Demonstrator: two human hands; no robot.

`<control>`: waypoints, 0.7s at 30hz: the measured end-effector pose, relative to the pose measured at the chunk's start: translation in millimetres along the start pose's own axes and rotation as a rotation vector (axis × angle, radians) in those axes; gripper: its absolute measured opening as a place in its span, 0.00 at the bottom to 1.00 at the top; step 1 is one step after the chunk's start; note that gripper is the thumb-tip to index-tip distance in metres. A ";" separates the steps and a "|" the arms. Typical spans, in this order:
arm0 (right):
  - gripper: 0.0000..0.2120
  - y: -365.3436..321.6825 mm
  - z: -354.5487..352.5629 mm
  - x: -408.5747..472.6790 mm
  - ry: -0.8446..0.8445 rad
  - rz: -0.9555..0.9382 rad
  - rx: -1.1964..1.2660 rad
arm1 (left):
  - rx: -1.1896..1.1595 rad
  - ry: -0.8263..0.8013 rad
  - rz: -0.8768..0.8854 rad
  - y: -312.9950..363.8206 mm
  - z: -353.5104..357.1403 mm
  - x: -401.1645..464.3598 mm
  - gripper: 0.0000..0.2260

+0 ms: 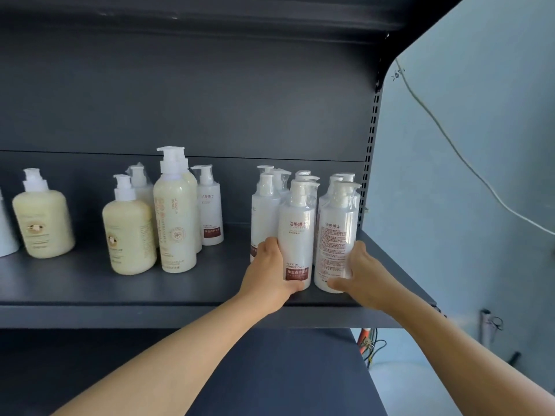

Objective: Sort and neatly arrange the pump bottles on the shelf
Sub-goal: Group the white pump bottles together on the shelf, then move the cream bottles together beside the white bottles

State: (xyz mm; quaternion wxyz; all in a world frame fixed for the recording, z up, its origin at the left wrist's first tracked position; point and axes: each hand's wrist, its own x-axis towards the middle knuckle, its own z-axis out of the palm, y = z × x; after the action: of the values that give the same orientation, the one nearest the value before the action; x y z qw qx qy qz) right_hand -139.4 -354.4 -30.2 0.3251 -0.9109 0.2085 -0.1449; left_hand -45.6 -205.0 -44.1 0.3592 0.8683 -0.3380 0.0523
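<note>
Two white bottles (pixel 296 235), one per grip (pixel 271 270)

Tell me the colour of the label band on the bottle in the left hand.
Dark reddish-brown band on the white bottle, low by the left hand; head view.

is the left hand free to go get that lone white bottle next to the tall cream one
Probably not yet: the left hand grips a white conditioner bottle. Once it lets go, the lone white bottle stands close by, with open shelf between.
</note>
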 end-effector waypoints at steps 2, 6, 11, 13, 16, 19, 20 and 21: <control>0.27 -2.7 2.8 1.5 0.025 -0.003 -0.004 | 0.035 -0.001 0.005 2.2 -0.6 2.2 0.30; 0.26 -5.9 5.7 4.1 0.045 0.025 -0.019 | 0.080 -0.016 -0.003 3.3 -1.5 5.6 0.30; 0.23 -7.4 7.1 -7.8 0.103 0.068 -0.317 | 0.202 -0.042 0.006 2.6 -5.6 3.8 0.29; 0.21 -11.2 5.9 -17.1 0.130 0.057 -0.470 | 0.270 -0.061 0.018 0.0 -9.5 2.5 0.28; 0.20 -21.7 2.4 -30.4 0.149 -0.016 -0.560 | 0.358 -0.072 0.020 -7.3 -20.4 -0.4 0.26; 0.21 -39.1 2.0 -40.8 0.090 -0.135 -0.524 | 0.385 -0.062 0.001 -17.6 -37.7 -6.5 0.25; 0.21 -46.6 3.1 -43.2 0.070 -0.177 -0.510 | 0.393 -0.064 -0.008 -21.5 -44.7 -9.2 0.25; 0.21 -54.8 4.9 -44.9 0.054 -0.216 -0.502 | 0.403 -0.066 -0.020 -25.8 -52.3 -12.2 0.24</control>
State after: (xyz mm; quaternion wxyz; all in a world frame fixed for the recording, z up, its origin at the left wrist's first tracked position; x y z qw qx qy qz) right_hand -161.0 -292.0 -3.9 0.0659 -0.9758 0.1482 -0.1469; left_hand -30.9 -150.7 -24.8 0.1676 0.9271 -0.3239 0.0866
